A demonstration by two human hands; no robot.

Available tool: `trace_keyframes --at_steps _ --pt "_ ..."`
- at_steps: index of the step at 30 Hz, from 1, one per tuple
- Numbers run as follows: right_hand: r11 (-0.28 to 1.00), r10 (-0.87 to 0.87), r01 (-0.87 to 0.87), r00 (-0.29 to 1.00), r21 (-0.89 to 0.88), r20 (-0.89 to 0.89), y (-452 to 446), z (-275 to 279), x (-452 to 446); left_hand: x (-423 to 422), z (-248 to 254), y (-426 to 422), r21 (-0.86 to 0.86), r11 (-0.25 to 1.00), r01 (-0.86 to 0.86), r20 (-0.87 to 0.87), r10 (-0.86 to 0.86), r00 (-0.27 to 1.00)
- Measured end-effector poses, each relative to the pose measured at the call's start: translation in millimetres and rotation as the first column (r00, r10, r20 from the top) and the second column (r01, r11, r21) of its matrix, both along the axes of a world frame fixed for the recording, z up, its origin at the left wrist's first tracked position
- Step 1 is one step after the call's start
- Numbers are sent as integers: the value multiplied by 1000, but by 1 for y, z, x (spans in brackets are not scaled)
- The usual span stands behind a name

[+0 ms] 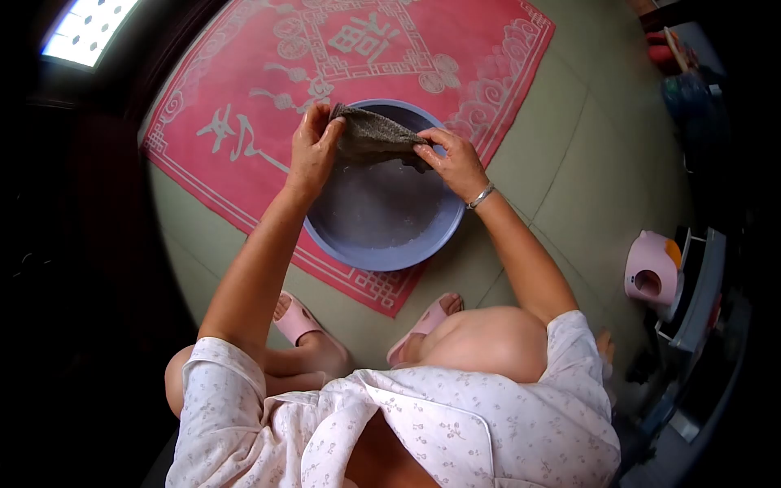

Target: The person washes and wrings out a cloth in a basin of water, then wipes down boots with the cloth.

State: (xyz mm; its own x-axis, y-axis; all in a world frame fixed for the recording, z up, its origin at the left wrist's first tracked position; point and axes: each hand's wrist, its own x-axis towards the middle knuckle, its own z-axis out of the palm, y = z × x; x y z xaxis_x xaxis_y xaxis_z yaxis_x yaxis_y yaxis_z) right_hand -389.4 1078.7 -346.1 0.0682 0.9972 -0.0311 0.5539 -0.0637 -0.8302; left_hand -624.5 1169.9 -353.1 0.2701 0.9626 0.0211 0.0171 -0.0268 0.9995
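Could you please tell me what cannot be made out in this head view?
- Bottom of the basin: hidden by the cloudy water; anything lying there cannot be seen.
- Full shape of the dark cloth: folded and bunched between the hands, so its type is unclear.
- Top of the red rug: cut off by the upper edge.
- Dark bluish object at upper right: too blurred and shadowed to identify.
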Motion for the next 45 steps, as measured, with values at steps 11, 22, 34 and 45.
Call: trace_keyframes --at_steps 11,22,34,45 --pt "951 302 -286 938 -114 168 -16 -9 5 -27 -45 -19 -186 975 124 -179 -158 971" --pt "993 -42 55 991 -105 127 -16 -82 -5 -22 -89 -49 -50 997 56 -622 -75 779" --pt "971 12 -129 867 -200 -498 -24 -62 -111 5 -72 -61 -881 420 217 301 145 943" --pt "928 127 -160 985 336 117 -9 0 -120 33 -33 -70 -751 382 538 657 514 552"
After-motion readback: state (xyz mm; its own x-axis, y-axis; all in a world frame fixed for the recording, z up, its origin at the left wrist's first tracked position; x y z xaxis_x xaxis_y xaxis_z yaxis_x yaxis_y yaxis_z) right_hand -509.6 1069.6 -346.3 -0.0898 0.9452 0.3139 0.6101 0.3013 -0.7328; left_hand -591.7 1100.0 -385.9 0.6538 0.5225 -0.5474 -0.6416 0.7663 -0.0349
